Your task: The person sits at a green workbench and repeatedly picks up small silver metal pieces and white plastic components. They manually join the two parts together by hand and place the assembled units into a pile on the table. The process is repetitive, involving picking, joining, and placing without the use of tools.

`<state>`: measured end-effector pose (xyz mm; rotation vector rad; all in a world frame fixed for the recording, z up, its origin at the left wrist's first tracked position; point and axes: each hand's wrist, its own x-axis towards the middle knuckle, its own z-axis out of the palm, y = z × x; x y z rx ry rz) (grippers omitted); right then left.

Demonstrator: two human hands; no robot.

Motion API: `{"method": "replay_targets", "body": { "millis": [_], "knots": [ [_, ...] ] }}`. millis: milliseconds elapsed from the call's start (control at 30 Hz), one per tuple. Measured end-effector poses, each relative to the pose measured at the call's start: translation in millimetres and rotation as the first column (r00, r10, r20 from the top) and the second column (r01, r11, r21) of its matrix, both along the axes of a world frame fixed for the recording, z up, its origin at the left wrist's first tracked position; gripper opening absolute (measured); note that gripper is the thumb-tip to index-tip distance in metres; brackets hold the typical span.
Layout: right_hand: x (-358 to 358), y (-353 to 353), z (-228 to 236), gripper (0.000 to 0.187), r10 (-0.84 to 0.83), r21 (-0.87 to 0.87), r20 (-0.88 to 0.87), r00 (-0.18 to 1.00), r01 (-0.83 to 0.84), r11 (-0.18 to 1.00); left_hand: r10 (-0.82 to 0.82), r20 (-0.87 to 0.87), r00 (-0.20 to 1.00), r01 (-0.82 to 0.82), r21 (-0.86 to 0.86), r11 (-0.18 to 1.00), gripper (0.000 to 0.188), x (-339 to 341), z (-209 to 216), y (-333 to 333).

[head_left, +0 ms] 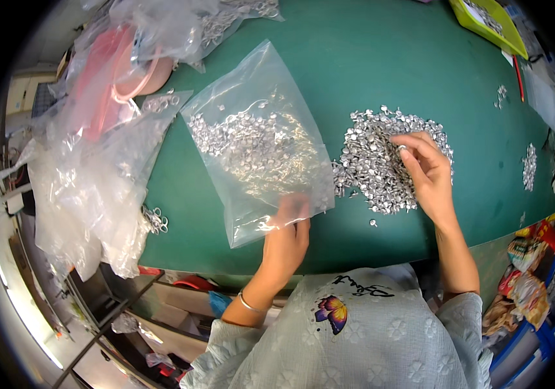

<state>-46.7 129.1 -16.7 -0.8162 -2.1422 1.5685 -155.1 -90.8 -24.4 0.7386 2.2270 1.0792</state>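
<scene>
A pile of small silvery metal pieces with round heads (371, 172) lies on the green table. Over its right side is my right hand (429, 172), thumb and forefinger pinched on one small metal piece (402, 148). To the left of the pile rests a clear plastic bag (251, 84) with many similar pieces (242, 139) inside. My left hand (285, 243) is at the bag's near edge, its fingers showing faintly through the plastic. Whether those fingers grip the bag or lie loose is blurred by the film. One loose piece (373, 222) sits just in front of the pile.
More clear bags (89, 207) and a pink basket (151, 78) crowd the table's left side. Metal rings (155, 220) lie by the left edge. At the far right stand a yellow-green tray (494, 29) and a red pencil (518, 79). Small piece clusters (529, 167) lie along the right edge.
</scene>
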Motion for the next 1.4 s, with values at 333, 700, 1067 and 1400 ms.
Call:
{"method": "replay_targets", "body": {
  "millis": [333, 700, 1067, 1400],
  "knots": [
    [53, -49, 25, 0.020, -0.082, -0.670, -0.239, 0.968, -0.103, 0.736, -0.169, 0.416, 0.894, 0.005, 0.367, 0.930, 0.020, 41, 42, 30],
    [97, -48, 46, 0.021, -0.037, -0.274, -0.356, 0.934, -0.066, 0.960, -0.111, 0.332, 0.937, -0.116, 0.594, 0.796, 0.020, 98, 51, 62],
    [122, -37, 56, 0.023, 0.063, 0.142, -0.388, 0.920, -0.008, 0.990, -0.162, 0.257, 0.953, -0.049, 0.656, 0.753, 0.018, 124, 55, 75],
    [126, -37, 60, 0.027, 0.156, 0.310, -0.394, 0.906, -0.029, 0.950, -0.193, 0.334, 0.923, -0.075, 0.646, 0.760, 0.016, 130, 63, 69]
  ]
}}
